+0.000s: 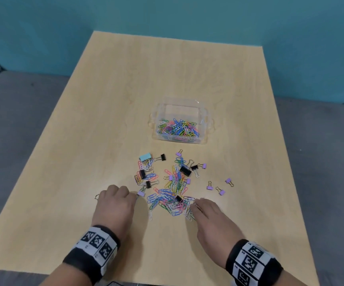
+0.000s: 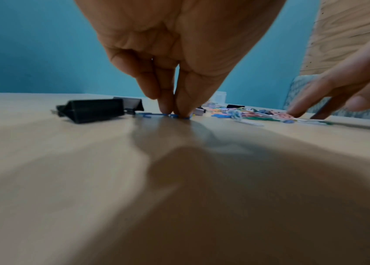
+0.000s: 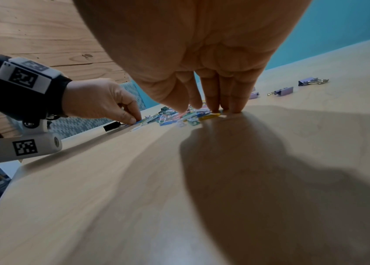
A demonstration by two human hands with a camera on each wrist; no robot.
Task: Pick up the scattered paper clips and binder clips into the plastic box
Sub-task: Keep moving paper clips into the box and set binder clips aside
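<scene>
Clear plastic box (image 1: 181, 120) mid light wooden table (image 1: 105, 120), bare room all around. Left hand (image 1: 115, 201) pinches blue paper clip (image 2: 156, 114) lying flat; right hand (image 1: 208, 211) fingers straight, pressing colourful paper-clip pile (image 1: 173, 190).

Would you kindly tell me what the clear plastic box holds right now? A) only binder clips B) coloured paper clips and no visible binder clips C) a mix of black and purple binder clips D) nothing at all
B: the head view shows the clear plastic box holding a layer of coloured paper clips, while the binder clips lie on the table.
</scene>
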